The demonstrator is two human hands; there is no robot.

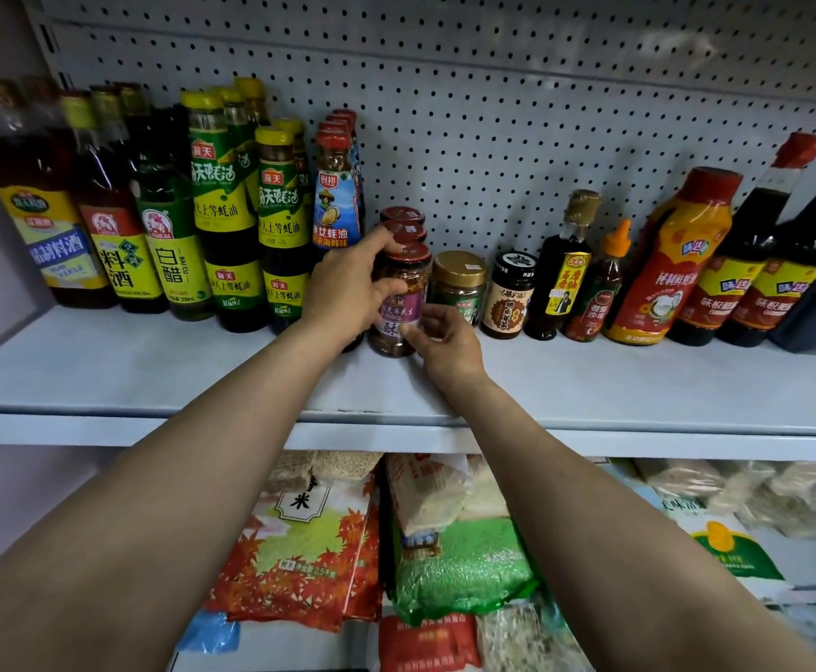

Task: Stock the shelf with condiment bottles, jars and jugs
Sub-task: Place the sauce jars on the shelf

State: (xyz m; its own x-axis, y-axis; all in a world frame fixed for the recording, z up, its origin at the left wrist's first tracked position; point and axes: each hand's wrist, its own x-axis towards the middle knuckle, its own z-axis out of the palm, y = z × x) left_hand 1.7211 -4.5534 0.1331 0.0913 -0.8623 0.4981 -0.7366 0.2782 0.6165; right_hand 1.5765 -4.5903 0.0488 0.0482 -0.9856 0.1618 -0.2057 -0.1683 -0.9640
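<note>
The red-lidded, purple-labelled glass jar (400,298), probably heavy, smooth and breakable, is gripped around its upper body by the left hand (347,288) and pinched at its label by the right hand (444,341).

A jar (398,303) is standing upright on the shelf (154,375) at the centre, with two more jars (403,224) lining up behind it toward 12 o'clock. The left hand (347,293) is gripping it from 9 o'clock; the right hand (444,339) is touching its base from 4 o'clock. Tall bottles (221,206) are crowding at 9 to 10 o'clock. Toward 3 o'clock, two squat jars (459,286) are sitting just beside it, then a row of bottles (667,264). Bags (454,550) are lying below the shelf at 6 o'clock.
</note>
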